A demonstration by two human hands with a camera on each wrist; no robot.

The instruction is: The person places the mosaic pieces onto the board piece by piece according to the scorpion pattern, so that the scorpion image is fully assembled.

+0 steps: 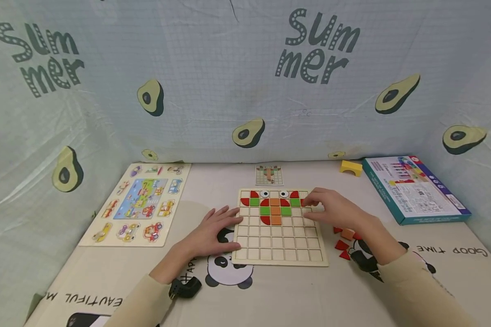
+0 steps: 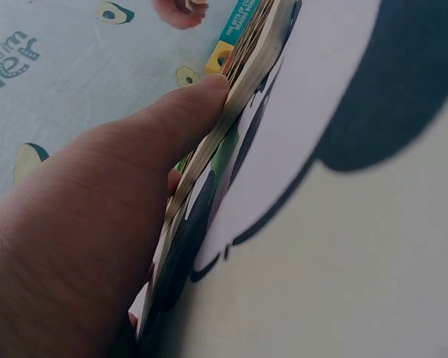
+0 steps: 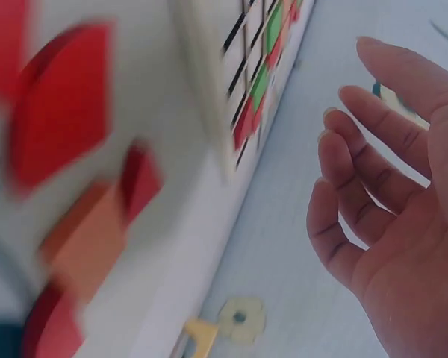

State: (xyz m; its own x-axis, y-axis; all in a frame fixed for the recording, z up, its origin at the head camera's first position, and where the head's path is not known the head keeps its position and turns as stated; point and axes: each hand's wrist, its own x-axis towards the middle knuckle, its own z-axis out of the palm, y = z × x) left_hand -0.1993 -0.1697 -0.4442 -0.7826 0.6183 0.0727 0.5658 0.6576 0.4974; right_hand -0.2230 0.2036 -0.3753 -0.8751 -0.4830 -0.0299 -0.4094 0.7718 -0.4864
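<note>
A wooden grid board (image 1: 284,256) lies in the middle of the table, its upper cells filled with red, green and orange pieces and two round eye pieces (image 1: 284,194). My left hand (image 1: 212,231) rests at the board's left edge, fingers spread; in the left wrist view the thumb (image 2: 198,97) lies along that edge. Over the board's upper right corner is my right hand (image 1: 331,208), fingers loosely bent and nothing between them in the right wrist view. A red piece (image 1: 303,202) sits close by its fingertips. Behind the board lies a small pattern card (image 1: 269,175).
Loose red pieces (image 1: 341,245) and an orange block (image 1: 347,234) lie under the right forearm. A yellow arch block (image 1: 351,168) and a flat teal-edged box (image 1: 417,188) are at the back right. To the left lies a wooden vehicle puzzle (image 1: 106,238).
</note>
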